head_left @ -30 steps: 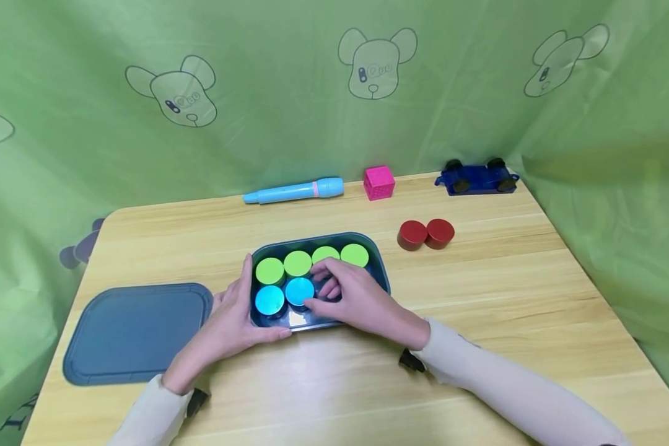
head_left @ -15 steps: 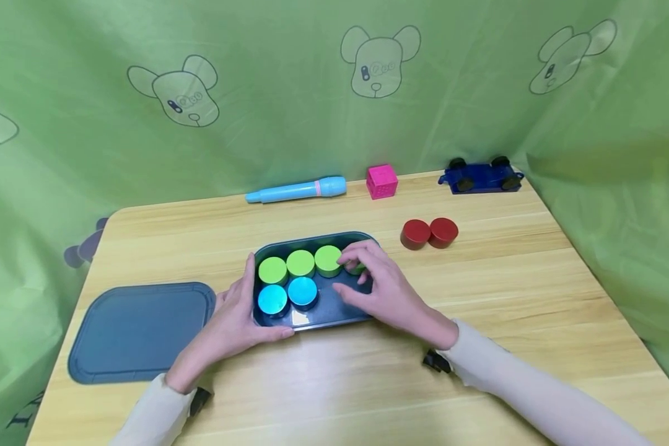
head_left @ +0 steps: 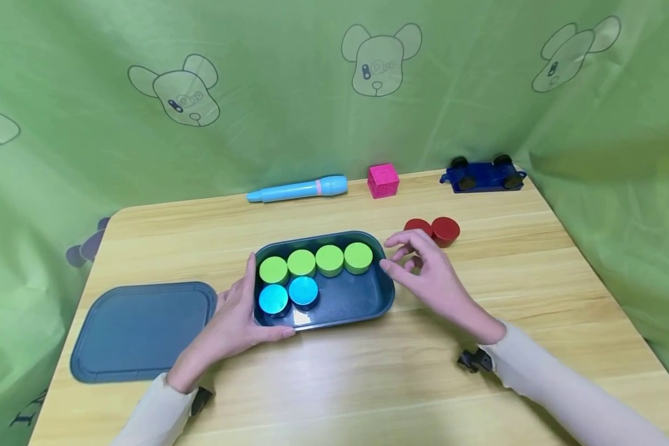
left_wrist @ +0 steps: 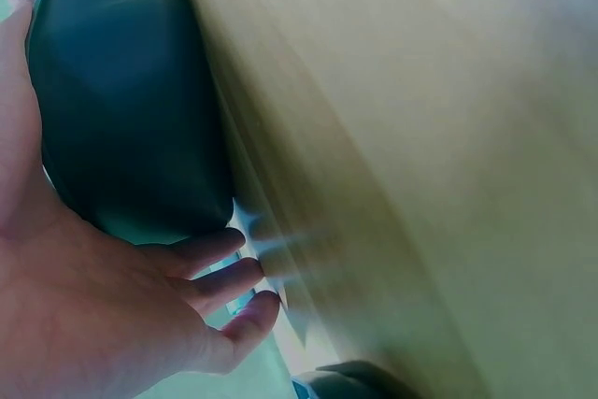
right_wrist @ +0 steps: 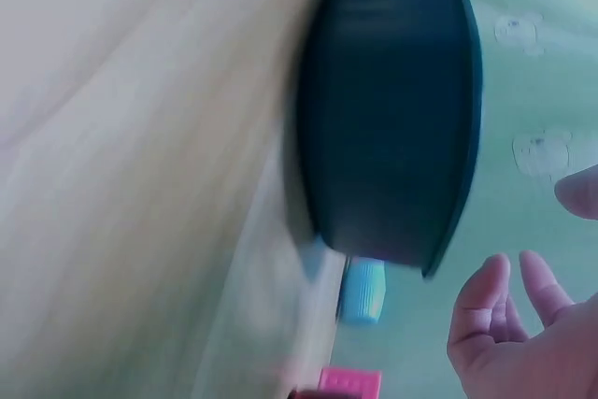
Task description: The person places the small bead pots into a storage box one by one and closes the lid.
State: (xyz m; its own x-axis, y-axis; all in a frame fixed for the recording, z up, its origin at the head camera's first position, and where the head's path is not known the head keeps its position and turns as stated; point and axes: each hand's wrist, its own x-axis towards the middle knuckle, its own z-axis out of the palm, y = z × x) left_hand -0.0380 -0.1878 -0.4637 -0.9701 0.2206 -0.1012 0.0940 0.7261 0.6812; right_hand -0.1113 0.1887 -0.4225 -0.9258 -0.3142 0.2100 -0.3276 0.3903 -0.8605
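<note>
A dark blue rectangular box (head_left: 345,297) sits on the table. Along its far side runs a row of several green-topped cylinders (head_left: 329,258), and two blue-topped cylinders (head_left: 303,290) stand in the near left part. My left hand (head_left: 228,322) grips the left end of the box, thumb along the near wall and index finger up at the far corner; in the left wrist view its other fingers lie by the box's end. My right hand (head_left: 432,272) hovers just off the box's right end, fingers loosely bent around nothing. Beyond it, two red cylinders (head_left: 446,230) stand side by side, one partly hidden by the fingers.
A flat dark blue lid (head_left: 139,331) lies left of the box. Along the back edge are a light blue toy microphone-shaped stick (head_left: 298,189), a pink cube (head_left: 383,180) and a dark blue toy car chassis (head_left: 484,175). A green curtain (head_left: 290,105) hangs behind the table.
My right hand has moved right, out of the box and past its right end, towards the red cylinders. The left hand keeps its place on the box; the cylinders inside have not moved.
</note>
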